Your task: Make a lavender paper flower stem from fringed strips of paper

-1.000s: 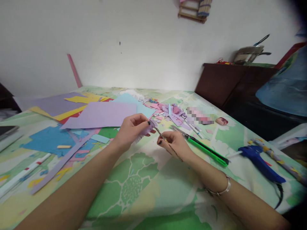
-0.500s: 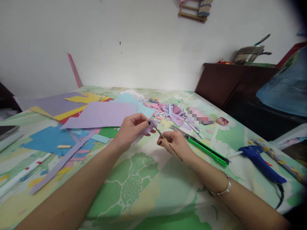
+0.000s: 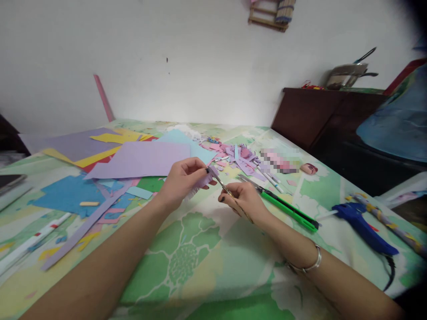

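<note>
My left hand point(image 3: 182, 182) pinches a fringed strip of purple paper point(image 3: 201, 182) between thumb and fingers, its thin cut fringe hanging below. In my right hand point(image 3: 246, 201) is a slim pair of metal scissors point(image 3: 225, 188), fingers closed round the handles. The scissors' tips meet the upper right end of the strip; whether the blades are apart there is too small to tell. Just beyond my right hand lies a green utility knife point(image 3: 288, 210). Behind my left hand rests a large light-purple paper sheet point(image 3: 140, 159).
Paper scraps point(image 3: 245, 158) are heaped at the back. A blue glue gun point(image 3: 365, 226) lies at the right, near a wrapped stick point(image 3: 388, 222). On the left are blue paper point(image 3: 66, 193), a long purple strip point(image 3: 86, 226) and a white pen point(image 3: 36, 240). A dark cabinet point(image 3: 307, 115) stands at the right.
Hardly anything differs. Both hands keep their places, with the scissors' tips still at the purple strip.
</note>
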`<state>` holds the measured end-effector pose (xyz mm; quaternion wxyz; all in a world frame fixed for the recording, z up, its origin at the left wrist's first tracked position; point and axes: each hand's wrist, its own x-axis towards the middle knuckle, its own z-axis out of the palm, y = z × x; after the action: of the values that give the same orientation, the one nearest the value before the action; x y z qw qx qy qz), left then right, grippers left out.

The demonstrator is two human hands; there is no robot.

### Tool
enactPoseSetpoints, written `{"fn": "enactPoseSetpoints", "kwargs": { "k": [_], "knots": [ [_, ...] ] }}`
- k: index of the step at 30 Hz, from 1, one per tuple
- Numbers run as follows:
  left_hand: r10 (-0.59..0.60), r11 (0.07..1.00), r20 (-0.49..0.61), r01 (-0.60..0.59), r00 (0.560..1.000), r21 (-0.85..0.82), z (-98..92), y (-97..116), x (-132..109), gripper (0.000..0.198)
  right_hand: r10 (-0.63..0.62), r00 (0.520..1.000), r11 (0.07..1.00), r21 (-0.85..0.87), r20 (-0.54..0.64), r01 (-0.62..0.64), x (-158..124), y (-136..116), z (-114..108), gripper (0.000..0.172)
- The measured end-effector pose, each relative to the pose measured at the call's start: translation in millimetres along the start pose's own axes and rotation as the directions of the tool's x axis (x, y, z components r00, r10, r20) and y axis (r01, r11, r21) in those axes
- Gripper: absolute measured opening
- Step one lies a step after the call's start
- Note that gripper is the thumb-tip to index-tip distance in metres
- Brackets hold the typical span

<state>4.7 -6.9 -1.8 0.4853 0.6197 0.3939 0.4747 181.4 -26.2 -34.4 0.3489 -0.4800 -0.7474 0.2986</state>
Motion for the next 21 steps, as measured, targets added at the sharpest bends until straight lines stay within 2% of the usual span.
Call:
{"fn": "enactPoseSetpoints", "kwargs": {
  "k": [8, 16, 21],
  "knots": [
    [-0.006, 1.0, 0.006, 0.006, 1.0, -0.002, 0.2, 0.9, -0.3, 0.016, 0.006, 1.0, 1.0, -0.005, 0.011, -0.006, -0.4, 0.8, 0.1, 0.039],
    [-0.011, 0.998, -0.006, 0.011, 1.0, -0.066, 0.0, 0.9, 0.7, 0.014, -0.011, 0.999, 0.994, 0.106, 0.049, 0.005, -3.6, 3.6, 2.2, 0.038],
    [-0.028, 0.994, -0.022, 0.025, 0.999, -0.106, 0.1, 1.8, 0.9, 0.014, -0.014, 0.998, 0.994, 0.105, 0.056, 0.008, -3.6, 4.3, 1.1, 0.041]
  ]
}}
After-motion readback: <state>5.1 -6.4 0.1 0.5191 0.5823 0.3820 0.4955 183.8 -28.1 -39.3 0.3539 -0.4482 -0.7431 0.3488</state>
